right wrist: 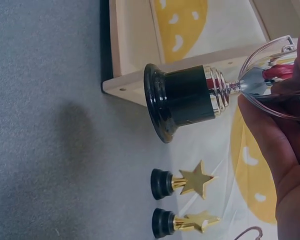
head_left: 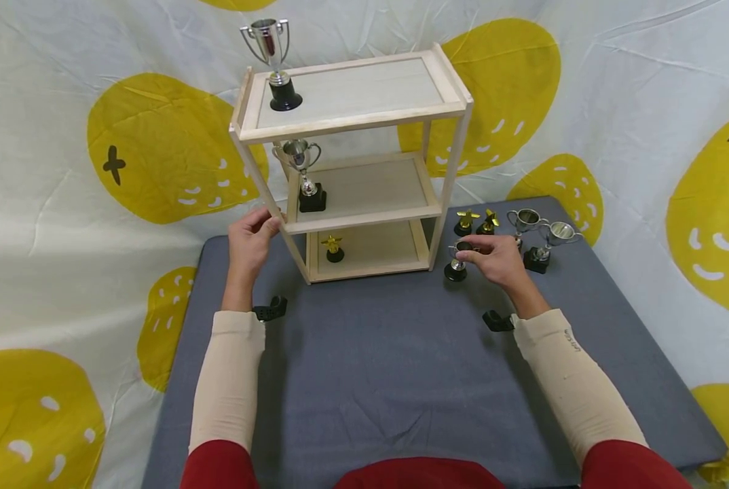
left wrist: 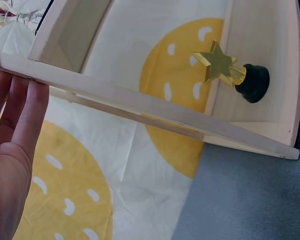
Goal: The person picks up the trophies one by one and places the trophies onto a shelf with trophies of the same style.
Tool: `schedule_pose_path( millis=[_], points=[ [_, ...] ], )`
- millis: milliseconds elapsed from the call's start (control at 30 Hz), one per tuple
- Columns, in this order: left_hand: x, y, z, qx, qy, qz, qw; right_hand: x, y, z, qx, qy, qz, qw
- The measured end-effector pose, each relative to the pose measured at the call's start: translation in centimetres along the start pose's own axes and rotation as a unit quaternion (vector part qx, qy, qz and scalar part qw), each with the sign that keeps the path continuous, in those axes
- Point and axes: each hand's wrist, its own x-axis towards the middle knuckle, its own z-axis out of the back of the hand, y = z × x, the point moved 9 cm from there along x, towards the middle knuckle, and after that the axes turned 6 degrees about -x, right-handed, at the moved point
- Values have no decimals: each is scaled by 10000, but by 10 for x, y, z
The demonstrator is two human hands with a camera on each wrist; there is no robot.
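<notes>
Silver cup [right wrist: 216,94] is in my right hand [head_left: 500,259]; my left hand [head_left: 250,239] holds the wooden shelf [head_left: 358,121] near the tabletop's [head_left: 389,360] far edge.

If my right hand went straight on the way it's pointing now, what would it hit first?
Probably the front right shelf leg: your right hand points left toward it, and the small trophy cup it holds might touch first. Depth is hard to judge, so it could pass in front instead.
</notes>
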Motion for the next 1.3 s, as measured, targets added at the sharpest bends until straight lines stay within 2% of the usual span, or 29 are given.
schedule_pose_path(
  millis=[733, 1300],
  points=[
    [-1, 0, 0, -67, -9, -13, 10000, -4, 33, -1, 232, 126, 463, 9986],
    [-1, 2, 0, 122, 32, 161, 9998, -5, 58, -9, 384, 269, 844, 9953]
  ],
)
